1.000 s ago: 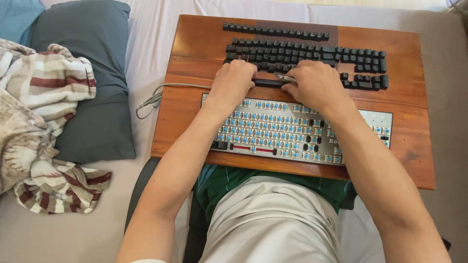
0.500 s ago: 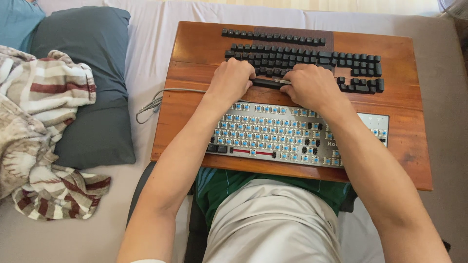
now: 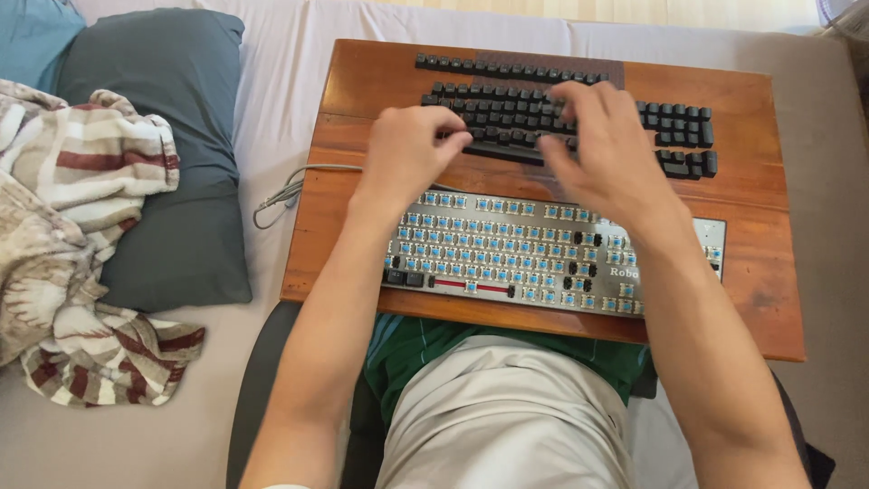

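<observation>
A grey keyboard with bare blue switches and only a few black caps lies on a wooden board across my lap. Beyond it, removed black keycaps are laid out in rows on the board. A long black space-bar cap rests at the near edge of those rows. My left hand hovers just left of that cap, fingers loosely bent, holding nothing. My right hand is raised over the rows with fingers spread, blurred, and hides part of them.
A grey cable runs off the board's left edge onto the bed sheet. A dark grey pillow, a blue pillow and a striped blanket lie to the left. More keycaps sit at the board's right.
Both hands were pressed together on the long black cap; now they have let it go and lifted, the right hand rising and spreading over the keycap rows.
</observation>
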